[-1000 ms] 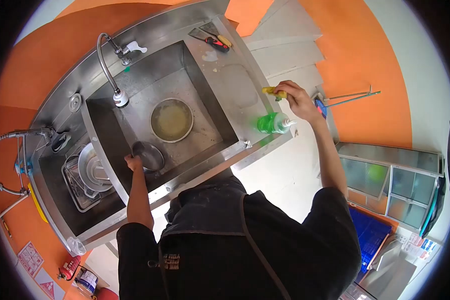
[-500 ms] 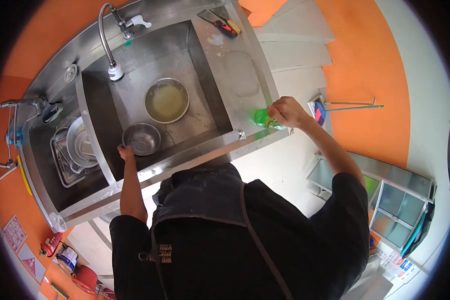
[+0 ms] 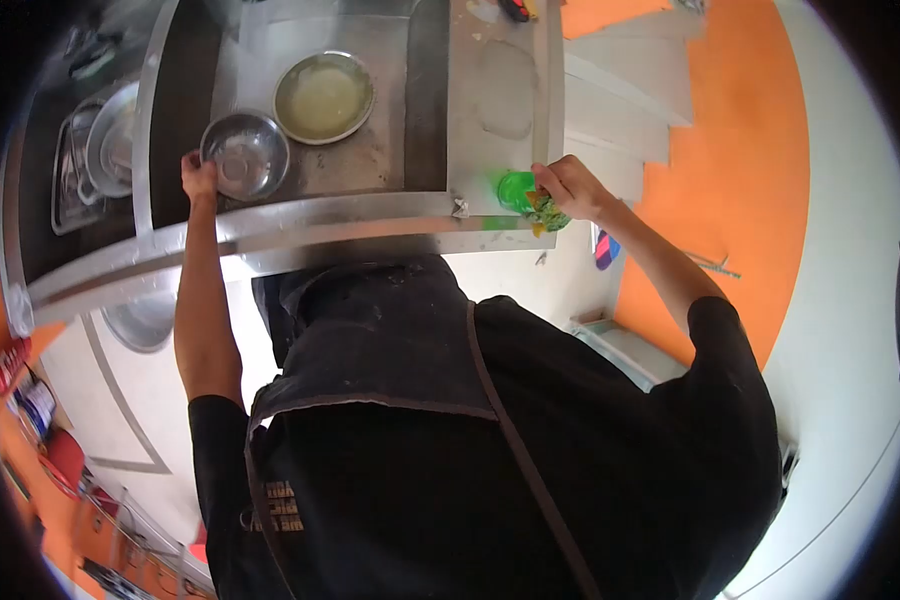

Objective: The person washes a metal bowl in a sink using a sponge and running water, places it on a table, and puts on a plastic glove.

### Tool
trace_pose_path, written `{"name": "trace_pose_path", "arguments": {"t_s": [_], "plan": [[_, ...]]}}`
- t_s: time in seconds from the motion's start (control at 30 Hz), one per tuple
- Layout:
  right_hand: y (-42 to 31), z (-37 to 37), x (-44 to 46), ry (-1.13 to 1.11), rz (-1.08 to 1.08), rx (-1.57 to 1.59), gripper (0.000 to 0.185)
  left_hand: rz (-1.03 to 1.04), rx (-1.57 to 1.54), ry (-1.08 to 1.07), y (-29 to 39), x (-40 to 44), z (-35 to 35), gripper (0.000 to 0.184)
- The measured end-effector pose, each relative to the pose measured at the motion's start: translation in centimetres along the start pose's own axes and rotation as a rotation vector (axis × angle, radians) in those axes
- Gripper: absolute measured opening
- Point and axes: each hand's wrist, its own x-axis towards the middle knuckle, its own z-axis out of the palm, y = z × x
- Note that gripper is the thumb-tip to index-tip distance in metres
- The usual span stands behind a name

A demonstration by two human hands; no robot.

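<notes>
Beyond the right hand (image 3: 568,190), counter (image 3: 500,95) offers room to pass. Right of the left hand's (image 3: 199,177) bowl (image 3: 270,158), a pan (image 3: 320,139) obstructs.

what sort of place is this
Probably a commercial kitchen's washing-up area: a rectangular stainless-steel sink, a round metal pan inside it, and a translucent green bottle on the grey metal counter.

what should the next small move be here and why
Probably dispense a little from the green bottle onto the sponge, since the right hand holds it at the bottle, while the left hand grips the metal bowl by its rim.
</notes>
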Motion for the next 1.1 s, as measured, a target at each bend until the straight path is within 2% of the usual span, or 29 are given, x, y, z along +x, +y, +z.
{"name": "trace_pose_path", "arguments": {"t_s": [0.07,0.17,0.3,0.4,0.5,0.53,0.63,0.67,0.77,0.8,0.9,1.0,1.07,1.1], "plan": [[0.7,0.4,-0.5,0.06,0.064,0.003,0.054,0.005,0.019,0.018,2.4,-2.5,-0.6,0.035],[2.3,1.2,0.7,0.187,0.154,0.278,0.055,0.032,-0.088,0.069,5.5,-2.3,-1.1,0.034],[0.3,-0.8,2.9,0.09,0.354,0.626,0.057,-0.006,-0.258,0.117,6.9,-6.0,-2.8,0.031],[-2.2,-4.0,5.1,0.043,0.471,0.725,0.054,0.001,-0.366,0.184,9.3,-7.3,-3.6,0.029],[-3.0,-6.0,8.9,-0.139,0.417,0.949,0.056,-0.043,-0.449,0.201,8.8,-7.4,-3.1,0.029],[-2.3,-6.3,10.7,-0.159,0.363,1.053,0.049,-0.044,-0.467,0.2,9.0,-7.6,-3.2,0.029],[-5.9,-7.1,14.4,-0.288,0.136,1.083,0.047,-0.025,-0.443,0.189,8.3,-7.4,-3.6,0.029],[-5.0,-6.8,16.8,-0.303,0.154,1.142,0.048,-0.045,-0.44,0.173,8.6,-7.4,-3.9,0.029],[-5.2,-7.2,22.9,-0.353,0.129,1.054,0.045,-0.009,-0.487,0.08,8.0,-6.8,-3.9,0.029],[-6.1,-7.3,24.9,-0.215,0.171,0.924,0.041,-0.039,-0.486,0.058,8.1,-6.5,-4.0,0.03],[-0.8,-6.2,35.2,-0.035,0.114,0.177,0.037,-0.204,-0.508,-0.003,9.4,-6.1,-4.0,0.031],[1.4,-6.7,42.7,0.107,0.084,0.006,0.037,-0.354,-0.632,-0.074,7.9,-5.7,-3.4,0.034],[2.0,-8.2,46.9,0.057,0.034,0.018,0.039,-0.437,-0.614,-0.069,9.7,-5.2,-3.3,0.034],[1.7,-8.3,48.5,0.027,0.004,0.023,0.04,-0.353,-0.645,-0.085,8.5,-5.1,-3.0,0.035]]}}
